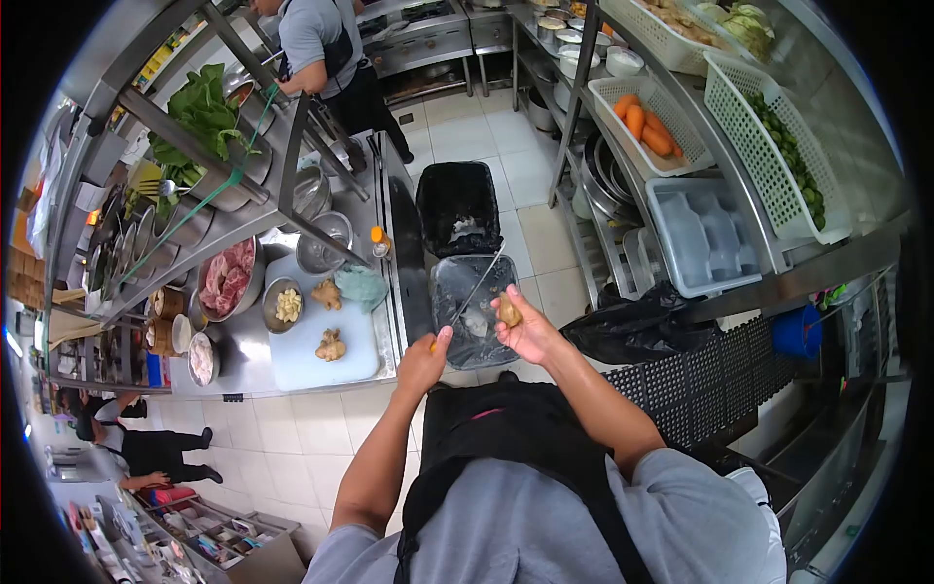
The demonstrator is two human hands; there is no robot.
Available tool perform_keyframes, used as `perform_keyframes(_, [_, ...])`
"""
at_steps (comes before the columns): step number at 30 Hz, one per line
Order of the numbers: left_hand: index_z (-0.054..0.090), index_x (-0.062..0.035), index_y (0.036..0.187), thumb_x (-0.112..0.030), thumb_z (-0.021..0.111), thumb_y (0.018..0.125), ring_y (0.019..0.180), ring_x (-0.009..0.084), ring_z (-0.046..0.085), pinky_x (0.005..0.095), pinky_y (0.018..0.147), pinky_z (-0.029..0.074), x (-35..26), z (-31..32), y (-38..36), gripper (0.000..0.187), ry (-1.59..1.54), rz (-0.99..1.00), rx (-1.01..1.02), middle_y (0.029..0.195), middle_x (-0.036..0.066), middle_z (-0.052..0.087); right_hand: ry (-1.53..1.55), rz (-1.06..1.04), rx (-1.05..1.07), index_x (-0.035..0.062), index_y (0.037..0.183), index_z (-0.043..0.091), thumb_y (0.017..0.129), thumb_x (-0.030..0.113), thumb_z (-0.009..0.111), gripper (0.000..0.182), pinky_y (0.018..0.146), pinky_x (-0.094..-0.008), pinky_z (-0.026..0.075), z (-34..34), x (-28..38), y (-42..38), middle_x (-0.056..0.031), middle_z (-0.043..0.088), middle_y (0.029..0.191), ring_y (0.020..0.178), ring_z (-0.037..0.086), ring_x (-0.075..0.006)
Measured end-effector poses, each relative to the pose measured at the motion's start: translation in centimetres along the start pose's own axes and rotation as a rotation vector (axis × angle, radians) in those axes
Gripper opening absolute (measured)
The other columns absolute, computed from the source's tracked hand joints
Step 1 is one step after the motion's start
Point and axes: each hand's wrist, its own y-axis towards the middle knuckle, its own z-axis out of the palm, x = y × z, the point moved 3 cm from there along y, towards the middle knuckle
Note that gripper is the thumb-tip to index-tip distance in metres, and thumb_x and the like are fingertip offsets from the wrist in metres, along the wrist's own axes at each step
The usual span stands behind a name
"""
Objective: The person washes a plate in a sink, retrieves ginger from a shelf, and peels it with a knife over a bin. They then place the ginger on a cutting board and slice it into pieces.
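In the head view, my left hand (424,362) is closed around the handle of a knife (477,286), whose long thin blade points up and away from me. My right hand (533,333) grips a piece of ginger (510,309) between thumb and fingers, right of the blade and apart from it. Both hands are above a dark bin (446,343) with scraps inside. On the counter to the left, more ginger (331,345) rests on a white cutting board (336,369), beside a metal bowl (276,322) of pale peeled pieces.
A black bin (455,180) stands beyond the first. Left, the steel counter holds a bowl of raw meat (226,279) and an orange-capped jar (379,237). Shelves on the right carry a basket of carrots (650,131). One person (326,49) stands ahead, and another (146,443) is at far left.
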Motion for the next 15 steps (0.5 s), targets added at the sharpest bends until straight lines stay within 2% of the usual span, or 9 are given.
perform_keyframes(3, [0.060, -0.0010, 0.081, -0.061, 0.041, 0.099, 0.082, 0.0473, 0.062, 0.0505, 0.071, 0.046, -0.9, 0.2, -0.5, 0.065, -0.178, 0.078, -0.023, 0.082, 0.027, 0.064, 0.082, 0.065, 0.086, 0.0087, 0.106, 0.058, 0.092, 0.069, 0.048, 0.063, 0.057, -0.0262, 0.049, 1.4, -0.1, -0.6, -0.0051, 0.063, 0.087, 0.063, 0.056, -0.0129])
perform_keyframes(5, [0.059, -0.0021, 0.083, -0.057, 0.046, 0.098, 0.079, 0.0483, 0.063, 0.0527, 0.068, 0.047, -2.5, -0.4, -1.0, 0.058, -0.194, 0.145, -0.083, 0.078, 0.027, 0.064, 0.105, 0.068, -0.099, 0.0106, 0.102, 0.060, 0.094, 0.068, 0.047, 0.060, 0.058, -0.0267, 0.049, 2.9, 0.5, -1.3, -0.0029, 0.061, 0.082, 0.063, 0.056, -0.0134])
perform_keyframes(6, [0.059, -0.0021, 0.083, -0.057, 0.046, 0.098, 0.079, 0.0483, 0.063, 0.0527, 0.068, 0.047, -3.1, -0.6, -1.5, 0.058, -0.198, 0.142, -0.088, 0.078, 0.027, 0.064, 0.099, 0.072, -0.096, 0.0106, 0.102, 0.060, 0.094, 0.068, 0.047, 0.060, 0.058, -0.0267, 0.049, 2.8, 0.5, -1.2, -0.0029, 0.061, 0.082, 0.063, 0.056, -0.0134])
perform_keyframes(8, [0.058, -0.0049, 0.085, -0.055, 0.051, 0.096, 0.073, 0.0476, 0.064, 0.0546, 0.062, 0.048, -4.6, -1.0, -2.5, 0.052, -0.095, 0.264, -0.125, 0.073, 0.025, 0.064, 0.203, 0.180, -0.123, 0.0118, 0.099, 0.059, 0.096, 0.068, 0.040, 0.059, 0.059, -0.0301, 0.049, 2.3, -0.4, -0.5, -0.0028, 0.060, 0.080, 0.061, 0.054, -0.0145])
perform_keyframes(11, [0.059, -0.0068, 0.087, -0.054, 0.054, 0.094, 0.069, 0.0464, 0.063, 0.0542, 0.060, 0.047, -5.9, -0.7, -3.5, 0.048, 0.057, 0.315, -0.132, 0.067, 0.021, 0.063, 0.186, 0.213, -0.085, 0.0125, 0.099, 0.057, 0.097, 0.068, 0.034, 0.060, 0.058, -0.0341, 0.047, 0.8, -1.7, 0.9, -0.0022, 0.059, 0.078, 0.059, 0.051, -0.0164])
perform_keyframes(15, [0.058, -0.0084, 0.086, -0.056, 0.057, 0.091, 0.065, 0.0432, 0.065, 0.0530, 0.056, 0.048, -6.8, 0.1, -3.9, 0.048, 0.146, 0.383, -0.120, 0.067, 0.020, 0.065, 0.199, 0.227, -0.182, 0.0139, 0.098, 0.056, 0.096, 0.066, 0.039, 0.055, 0.060, -0.0349, 0.046, 1.2, -2.6, 0.7, -0.0031, 0.057, 0.079, 0.062, 0.051, -0.0179])
